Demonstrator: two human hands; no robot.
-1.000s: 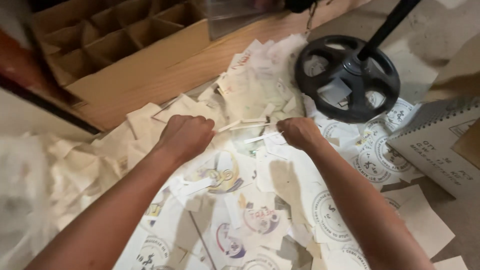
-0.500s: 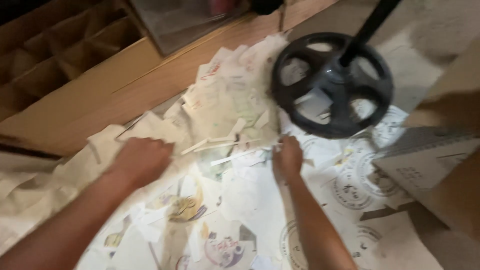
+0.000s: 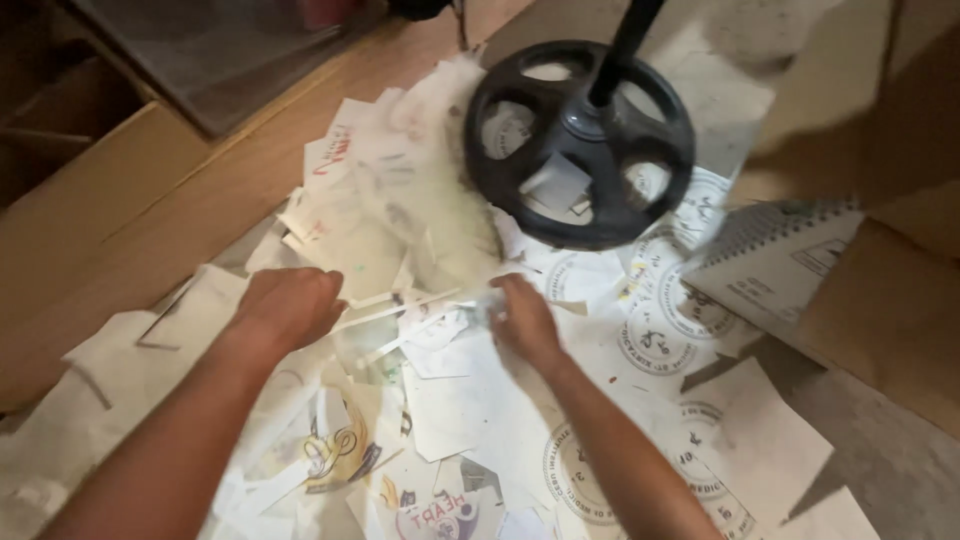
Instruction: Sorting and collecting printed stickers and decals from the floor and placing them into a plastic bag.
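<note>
Sorting through a drift of printed paper scraps (image 3: 400,250) on the floor, a person works both bare hands into the heap. The left hand (image 3: 285,308) has slid outward and lower over the last second, its fingers (image 3: 322,300) curled down onto a pale sheet near the pile's left edge; whether they pinch anything cannot be told. Between the hands lie thin paper strips (image 3: 400,318), now stretched across the middle of the heap. The right hand (image 3: 522,322) has kept close to its earlier place, its fingers narrow and pressed on a small white scrap (image 3: 490,300) at the pile's centre. Beyond it stands a black wheel-shaped stand base (image 3: 578,145), its pole rising out of view, and farther right a spiral notebook (image 3: 775,262) rests against a brown cardboard box (image 3: 880,300). The widened gap suggests the hands are spreading the scraps apart.
</note>
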